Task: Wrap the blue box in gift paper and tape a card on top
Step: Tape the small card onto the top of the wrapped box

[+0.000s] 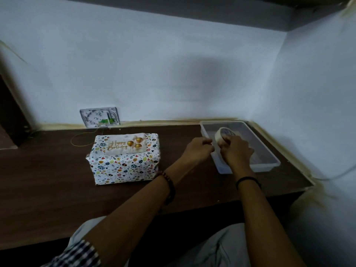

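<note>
The box stands on the dark table, fully covered in white gift paper with coloured dots and hearts. A "Happy Birthday" card with gold balloons lies on its top. To the right, my right hand grips a roll of pale tape above the clear tray. My left hand is just left of the roll, fingers curled and pinching at the tape's free end; the strip itself is too small to make out.
A clear plastic tray sits at the table's right, near the corner of the walls. An open wall socket box and a thin yellow wire loop lie behind the wrapped box. The table's front edge runs above my lap.
</note>
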A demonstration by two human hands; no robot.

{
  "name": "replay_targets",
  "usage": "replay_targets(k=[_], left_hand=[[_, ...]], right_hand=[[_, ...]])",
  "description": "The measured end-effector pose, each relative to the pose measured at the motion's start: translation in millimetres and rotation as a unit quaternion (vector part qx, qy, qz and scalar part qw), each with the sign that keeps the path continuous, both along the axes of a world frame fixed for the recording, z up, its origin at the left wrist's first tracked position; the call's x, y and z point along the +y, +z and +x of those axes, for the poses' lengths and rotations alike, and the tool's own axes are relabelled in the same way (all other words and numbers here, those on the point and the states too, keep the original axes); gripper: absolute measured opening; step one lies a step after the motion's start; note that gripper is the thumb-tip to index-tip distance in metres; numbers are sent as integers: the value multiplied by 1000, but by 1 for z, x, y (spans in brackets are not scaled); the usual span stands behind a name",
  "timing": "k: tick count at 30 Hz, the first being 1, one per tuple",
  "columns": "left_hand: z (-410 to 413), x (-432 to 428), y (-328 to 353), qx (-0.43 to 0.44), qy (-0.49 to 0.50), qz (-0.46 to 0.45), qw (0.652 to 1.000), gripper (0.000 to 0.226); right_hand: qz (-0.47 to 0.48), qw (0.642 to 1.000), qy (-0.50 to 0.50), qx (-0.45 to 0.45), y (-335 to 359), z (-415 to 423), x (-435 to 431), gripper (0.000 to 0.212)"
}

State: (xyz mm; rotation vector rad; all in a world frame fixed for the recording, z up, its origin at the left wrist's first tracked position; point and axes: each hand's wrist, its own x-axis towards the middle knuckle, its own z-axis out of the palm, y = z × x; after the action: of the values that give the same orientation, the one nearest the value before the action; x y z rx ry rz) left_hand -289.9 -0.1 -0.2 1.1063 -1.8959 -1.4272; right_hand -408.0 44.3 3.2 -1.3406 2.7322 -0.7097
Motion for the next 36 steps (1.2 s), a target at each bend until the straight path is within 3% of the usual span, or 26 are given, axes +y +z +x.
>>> replay_targets(k=[12,22,30,32,36], left_hand=[[-11,4,-13,-31,-31,-34,998,48],[-8,5,-19,-44,-35,-16,998,53],[-3,10,-19,-36,-42,0,998,53],[1,12,-17,-37,-44,3,998,52],[9,12,-15,-44,-40,-17,998,50]], right_hand=[[44,999,0,20,-18,-4,4,21],[50,997,-20,-52,-16,-2,4,26],[2,999,-4,-41,-13,3,3,10],[-14,1000,-3,-21,-12,6,2,16],[-50,998,15,19,-7,18,2,6]])
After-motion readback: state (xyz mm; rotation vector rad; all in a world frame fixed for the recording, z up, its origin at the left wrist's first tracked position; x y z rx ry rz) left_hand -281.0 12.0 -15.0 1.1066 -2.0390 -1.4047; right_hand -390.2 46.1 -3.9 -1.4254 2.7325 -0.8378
